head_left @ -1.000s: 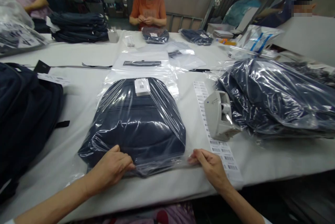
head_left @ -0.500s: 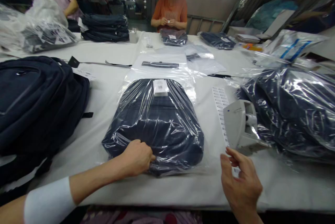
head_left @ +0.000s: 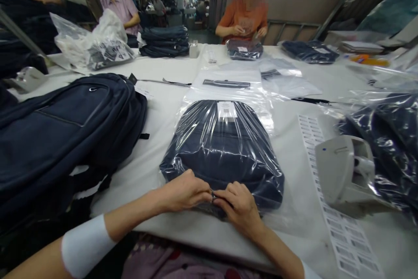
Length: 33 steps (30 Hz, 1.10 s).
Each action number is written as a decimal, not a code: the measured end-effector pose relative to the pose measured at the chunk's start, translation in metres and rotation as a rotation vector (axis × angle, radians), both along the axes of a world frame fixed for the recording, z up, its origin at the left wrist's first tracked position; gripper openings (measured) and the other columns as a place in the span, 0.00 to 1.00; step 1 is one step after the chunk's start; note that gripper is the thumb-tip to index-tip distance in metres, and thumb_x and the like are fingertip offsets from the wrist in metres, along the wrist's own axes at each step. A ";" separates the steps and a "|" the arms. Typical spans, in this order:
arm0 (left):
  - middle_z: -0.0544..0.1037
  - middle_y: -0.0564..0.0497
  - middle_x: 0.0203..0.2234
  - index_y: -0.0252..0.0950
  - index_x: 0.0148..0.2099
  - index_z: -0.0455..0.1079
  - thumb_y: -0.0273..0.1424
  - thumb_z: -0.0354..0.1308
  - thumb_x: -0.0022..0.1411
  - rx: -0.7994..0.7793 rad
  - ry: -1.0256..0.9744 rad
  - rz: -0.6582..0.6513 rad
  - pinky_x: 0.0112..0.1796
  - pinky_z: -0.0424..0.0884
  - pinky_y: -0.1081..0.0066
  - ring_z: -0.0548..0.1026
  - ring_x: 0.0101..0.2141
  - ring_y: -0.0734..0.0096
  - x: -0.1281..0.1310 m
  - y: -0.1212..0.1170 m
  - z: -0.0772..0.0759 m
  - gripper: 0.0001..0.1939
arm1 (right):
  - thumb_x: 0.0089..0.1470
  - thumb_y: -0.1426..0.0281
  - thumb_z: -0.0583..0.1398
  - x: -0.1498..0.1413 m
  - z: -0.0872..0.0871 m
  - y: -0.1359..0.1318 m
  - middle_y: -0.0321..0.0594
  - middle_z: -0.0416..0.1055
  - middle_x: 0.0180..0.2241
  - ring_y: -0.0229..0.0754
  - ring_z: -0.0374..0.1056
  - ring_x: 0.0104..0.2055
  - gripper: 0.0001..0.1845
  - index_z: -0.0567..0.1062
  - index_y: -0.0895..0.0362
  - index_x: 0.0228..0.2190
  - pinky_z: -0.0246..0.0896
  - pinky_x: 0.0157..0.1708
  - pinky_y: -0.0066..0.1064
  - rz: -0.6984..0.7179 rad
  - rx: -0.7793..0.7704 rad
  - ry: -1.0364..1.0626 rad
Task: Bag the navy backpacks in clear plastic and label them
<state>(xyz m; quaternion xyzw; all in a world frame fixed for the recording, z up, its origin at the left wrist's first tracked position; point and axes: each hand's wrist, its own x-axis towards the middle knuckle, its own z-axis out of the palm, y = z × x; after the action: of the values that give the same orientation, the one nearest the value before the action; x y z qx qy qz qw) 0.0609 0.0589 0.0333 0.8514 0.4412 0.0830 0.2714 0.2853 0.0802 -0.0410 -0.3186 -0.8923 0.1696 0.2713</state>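
A dark navy backpack (head_left: 225, 150) lies flat in a clear plastic bag (head_left: 199, 129), with a white tag (head_left: 227, 110) at its far end. My left hand (head_left: 191, 191) pinches the bag's near edge, fingers closed. Just beside it my right hand (head_left: 241, 206) is also closed at that edge, its fingertips nearly meeting the left ones. A small dark bit shows between the fingertips; whether the right hand holds anything besides the plastic is hidden. A sleeve of white fabric covers part of the left forearm.
Unbagged navy backpacks (head_left: 72, 113) are piled at left. To the right lie a label sheet (head_left: 348, 237), a grey-white tape dispenser (head_left: 335, 168) and bagged dark goods (head_left: 395, 139). Flat clear bags (head_left: 228, 74) lie beyond the backpack. A person in orange (head_left: 243, 18) stands across the table.
My right hand has moved left from beside the dispenser to the bag's near edge and closed there. My left hand stays at that edge. The view has turned left.
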 end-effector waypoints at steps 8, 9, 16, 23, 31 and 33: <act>0.54 0.39 0.63 0.41 0.64 0.52 0.28 0.59 0.58 0.328 0.250 0.268 0.58 0.55 0.48 0.55 0.61 0.49 -0.124 -0.107 -0.004 0.33 | 0.59 0.66 0.57 0.000 0.000 0.001 0.38 0.68 0.30 0.40 0.63 0.33 0.09 0.74 0.54 0.30 0.54 0.33 0.34 0.027 -0.102 0.085; 0.55 0.40 0.62 0.43 0.63 0.53 0.26 0.59 0.57 0.401 0.294 0.216 0.58 0.54 0.46 0.56 0.60 0.49 -0.128 -0.112 -0.015 0.33 | 0.59 0.66 0.57 0.000 0.000 0.002 0.38 0.69 0.30 0.40 0.63 0.33 0.09 0.74 0.55 0.29 0.54 0.34 0.34 0.030 -0.106 0.087; 0.73 0.47 0.36 0.37 0.52 0.64 0.29 0.59 0.59 0.382 -0.056 0.332 0.41 0.69 0.64 0.69 0.39 0.64 -0.105 -0.086 -0.059 0.18 | 0.60 0.66 0.57 0.000 0.002 0.003 0.37 0.70 0.28 0.40 0.64 0.32 0.10 0.70 0.54 0.27 0.54 0.33 0.34 0.065 -0.098 0.117; 0.76 0.47 0.37 0.37 0.35 0.66 0.22 0.49 0.64 0.348 -0.372 0.205 0.50 0.63 0.59 0.71 0.41 0.67 -0.092 -0.098 -0.047 0.07 | 0.59 0.67 0.57 0.001 0.010 0.001 0.35 0.71 0.25 0.39 0.64 0.29 0.10 0.71 0.54 0.26 0.53 0.31 0.33 0.107 -0.087 0.147; 0.60 0.60 0.16 0.38 0.32 0.64 0.38 0.50 0.65 0.155 -0.544 1.068 0.21 0.58 0.77 0.60 0.18 0.78 -0.066 -0.081 -0.066 0.11 | 0.60 0.68 0.56 -0.004 0.011 0.005 0.34 0.70 0.23 0.37 0.64 0.27 0.11 0.71 0.54 0.26 0.55 0.30 0.31 0.076 -0.228 0.141; 0.62 0.60 0.16 0.38 0.32 0.65 0.41 0.49 0.65 0.084 -0.567 1.162 0.21 0.60 0.77 0.62 0.18 0.77 -0.067 -0.083 -0.074 0.14 | 0.61 0.68 0.54 -0.006 0.010 0.007 0.35 0.69 0.23 0.37 0.64 0.27 0.12 0.72 0.54 0.27 0.56 0.30 0.30 0.054 -0.223 0.119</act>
<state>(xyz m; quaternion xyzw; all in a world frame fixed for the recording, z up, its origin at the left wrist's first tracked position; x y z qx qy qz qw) -0.0065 -0.0240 -0.0406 0.4287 0.7378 0.4552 0.2546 0.2790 0.0870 -0.0310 -0.3119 -0.8585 0.2937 0.2819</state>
